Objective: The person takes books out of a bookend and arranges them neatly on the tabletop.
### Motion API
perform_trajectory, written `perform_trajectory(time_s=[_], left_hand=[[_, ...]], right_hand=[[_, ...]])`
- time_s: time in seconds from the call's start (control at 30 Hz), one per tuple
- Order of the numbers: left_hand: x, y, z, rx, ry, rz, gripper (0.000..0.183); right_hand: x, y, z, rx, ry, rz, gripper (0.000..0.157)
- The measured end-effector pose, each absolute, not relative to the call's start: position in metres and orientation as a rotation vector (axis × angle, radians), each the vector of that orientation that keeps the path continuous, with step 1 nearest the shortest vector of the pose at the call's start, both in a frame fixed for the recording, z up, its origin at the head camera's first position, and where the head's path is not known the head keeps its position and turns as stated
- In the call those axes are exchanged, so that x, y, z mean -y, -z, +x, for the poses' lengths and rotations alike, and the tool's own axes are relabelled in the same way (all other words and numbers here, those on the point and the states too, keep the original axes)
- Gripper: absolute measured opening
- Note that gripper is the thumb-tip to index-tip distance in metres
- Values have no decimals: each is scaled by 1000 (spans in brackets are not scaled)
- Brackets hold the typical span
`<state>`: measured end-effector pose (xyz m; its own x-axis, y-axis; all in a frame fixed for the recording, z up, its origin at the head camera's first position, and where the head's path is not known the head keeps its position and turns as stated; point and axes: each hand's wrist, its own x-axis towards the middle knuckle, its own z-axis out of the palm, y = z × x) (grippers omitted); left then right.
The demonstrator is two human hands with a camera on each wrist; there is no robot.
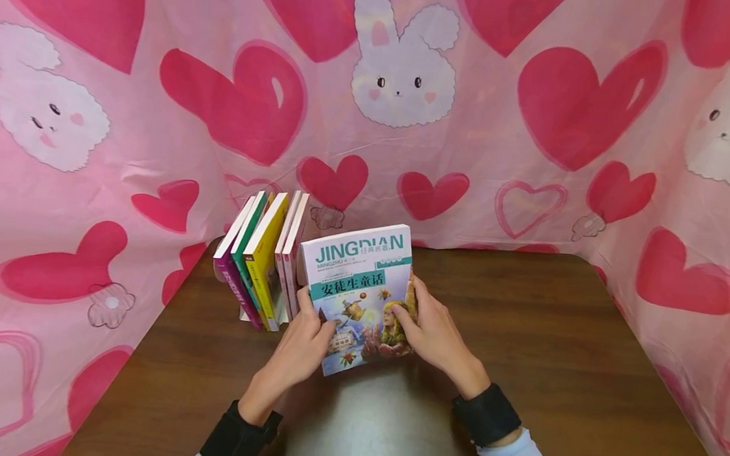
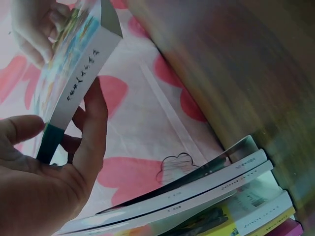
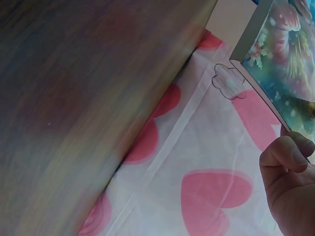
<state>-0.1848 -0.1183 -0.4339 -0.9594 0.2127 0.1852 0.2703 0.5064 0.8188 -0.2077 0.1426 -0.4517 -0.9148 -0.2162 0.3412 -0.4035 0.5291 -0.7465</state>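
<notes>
Both hands hold a paperback book (image 1: pixel 361 297) tilted up above the table, its illustrated front cover facing the head camera. The left hand (image 1: pixel 303 342) grips its left side, thumb on the cover and fingers behind; in the left wrist view this hand (image 2: pixel 64 162) pinches the book's white and green spine (image 2: pixel 81 78). On the opposite side, the right hand (image 1: pixel 437 328) grips the edge with its thumb on the cover. The right wrist view shows that hand (image 3: pixel 290 172) at the book's edge, with part of the colourful cover (image 3: pixel 290 64) showing.
Left of the held book, several books stand in a leaning row, among them a purple one (image 1: pixel 238 290), a green one (image 1: pixel 246 242) and a yellow one (image 1: pixel 264 264). The brown wooden table (image 1: pixel 550 355) meets a pink heart-and-rabbit curtain (image 1: pixel 493 138) behind and at both sides.
</notes>
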Motion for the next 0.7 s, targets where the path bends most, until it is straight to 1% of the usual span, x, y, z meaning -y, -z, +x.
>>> perform_trajectory(time_s=[0.07,0.3,0.5,0.7], left_hand=[[118,433,-186,2682,1461,-436,64],[117,435,-193,2640,1476,-460,84],[117,440,-197,2608,1374,-409,89],[111,444,-201,2617,1390,-404,93]], right_hand=[[-143,451,-208,2574,-1327,513,69],[-145,453,-208,2603,-1313,438,69],[-142,455,-210,2625,-1346,409,68],[-145,455,-211,2645,-1379,341,70]])
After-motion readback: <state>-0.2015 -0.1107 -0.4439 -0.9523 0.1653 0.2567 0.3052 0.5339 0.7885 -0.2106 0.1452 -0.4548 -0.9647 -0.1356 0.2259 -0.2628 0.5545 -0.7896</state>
